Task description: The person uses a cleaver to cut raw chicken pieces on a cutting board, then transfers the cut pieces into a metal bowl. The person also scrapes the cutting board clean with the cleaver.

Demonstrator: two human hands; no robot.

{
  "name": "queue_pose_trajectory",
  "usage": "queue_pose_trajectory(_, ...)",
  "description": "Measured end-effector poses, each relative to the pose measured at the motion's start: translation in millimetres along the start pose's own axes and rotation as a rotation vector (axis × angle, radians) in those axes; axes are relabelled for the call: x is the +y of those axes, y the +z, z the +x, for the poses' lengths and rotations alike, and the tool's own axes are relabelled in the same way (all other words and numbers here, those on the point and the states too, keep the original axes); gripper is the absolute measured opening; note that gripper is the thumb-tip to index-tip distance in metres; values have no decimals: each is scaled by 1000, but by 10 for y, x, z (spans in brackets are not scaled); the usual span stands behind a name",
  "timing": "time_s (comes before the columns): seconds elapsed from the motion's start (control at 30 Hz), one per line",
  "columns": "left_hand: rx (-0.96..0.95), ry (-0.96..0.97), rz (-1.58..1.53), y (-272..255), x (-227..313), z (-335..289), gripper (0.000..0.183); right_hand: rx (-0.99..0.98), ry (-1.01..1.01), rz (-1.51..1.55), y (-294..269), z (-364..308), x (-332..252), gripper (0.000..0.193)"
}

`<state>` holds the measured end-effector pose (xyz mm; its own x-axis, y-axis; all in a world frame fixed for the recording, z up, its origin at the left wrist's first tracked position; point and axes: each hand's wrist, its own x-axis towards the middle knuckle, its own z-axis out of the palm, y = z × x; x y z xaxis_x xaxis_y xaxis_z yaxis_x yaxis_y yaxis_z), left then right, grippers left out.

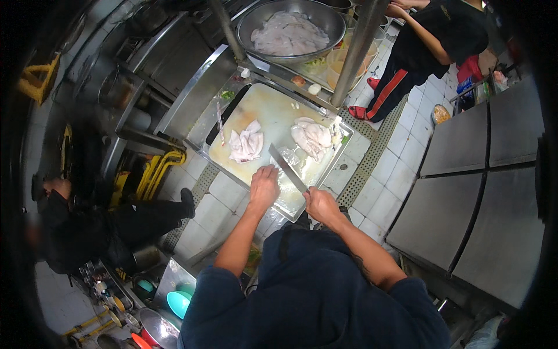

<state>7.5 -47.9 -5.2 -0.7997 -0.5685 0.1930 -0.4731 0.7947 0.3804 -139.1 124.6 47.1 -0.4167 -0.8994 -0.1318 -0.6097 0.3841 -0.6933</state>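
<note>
My right hand [321, 205] is closed round the handle of a kitchen knife [289, 168]. The broad blade points up and left, over the front part of a worn white cutting board [232, 156]. Just left of the blade, my left hand [265, 185] rests with its fingers lying over the board's near part; whether anything is under the fingertips is hidden. Farther up the board lie two heaps of pale raw flesh that look like squid: one heap [246, 142] at left, a larger heap [313, 138] at right. The board's surface looks wet around the blade.
A big steel bowl [321, 19] of pale flesh stands beyond the board, near a metal post [358, 52]. One co-worker [427, 35] stands at far right, another [116, 230] at left. Steel cabinets [456, 192] line the right side. Green bowls [179, 302] sit at lower left.
</note>
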Motion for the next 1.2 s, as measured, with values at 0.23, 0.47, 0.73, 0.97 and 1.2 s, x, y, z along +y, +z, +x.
queue_pose_trajectory(0.23,9,-3,38,19,-25,-75,45,-280,-53,-342,-435,301,127,23)
queue_pose_trajectory(0.47,-9,-36,28,39,-1,-86,40,-271,-265,-520,-851,755,422,25)
queue_pose_trajectory(0.73,210,-172,-72,149,-12,-321,28,-411,-292,-618,-715,658,374,18)
queue_pose_trajectory(0.97,242,-170,-98,-16,-90,-180,27,-418,-230,-541,-666,562,220,18)
queue_pose_trajectory(1.2,-13,-4,42,-10,-27,102,34,-363,-175,-555,-610,725,117,19)
